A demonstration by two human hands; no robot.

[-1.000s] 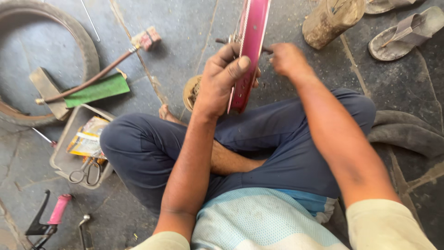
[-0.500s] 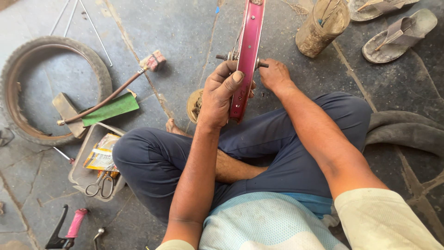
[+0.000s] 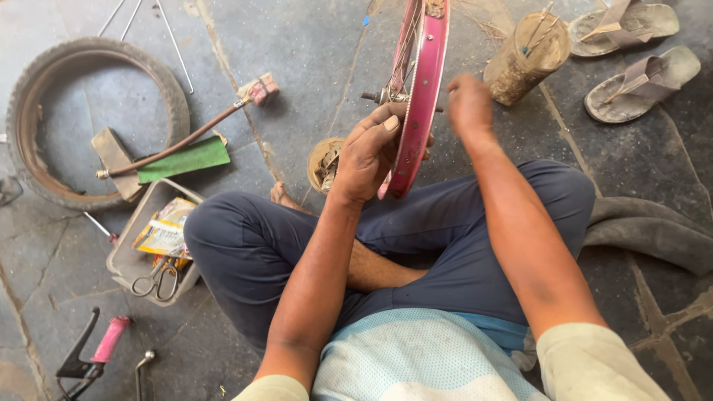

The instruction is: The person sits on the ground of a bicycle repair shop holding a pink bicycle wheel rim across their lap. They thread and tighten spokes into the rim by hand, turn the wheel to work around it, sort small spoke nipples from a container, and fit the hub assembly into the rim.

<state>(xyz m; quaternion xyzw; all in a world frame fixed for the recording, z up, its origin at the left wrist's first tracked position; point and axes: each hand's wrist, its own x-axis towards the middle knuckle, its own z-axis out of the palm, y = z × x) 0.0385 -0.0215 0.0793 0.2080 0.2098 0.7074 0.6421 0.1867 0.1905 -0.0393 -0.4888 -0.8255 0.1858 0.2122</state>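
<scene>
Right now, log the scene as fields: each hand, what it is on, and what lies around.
left hand: grips the pink wheel rim, held upright on edge
right hand: raised beside the rim at the axle, blurred; contact unclear
left side of floor: tyre, tray with scissors
right side of floor: sandals, inner tube

wheel rim point(image 3: 418, 111) 1 | tyre point(image 3: 30, 96) 1 | sandals point(image 3: 639, 74) 2 | scissors point(image 3: 154, 281) 1

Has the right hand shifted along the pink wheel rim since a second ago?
Yes. The right hand has slid up and away from the person, past the axle on the pink wheel rim; earlier it sat level with the left hand.
</scene>
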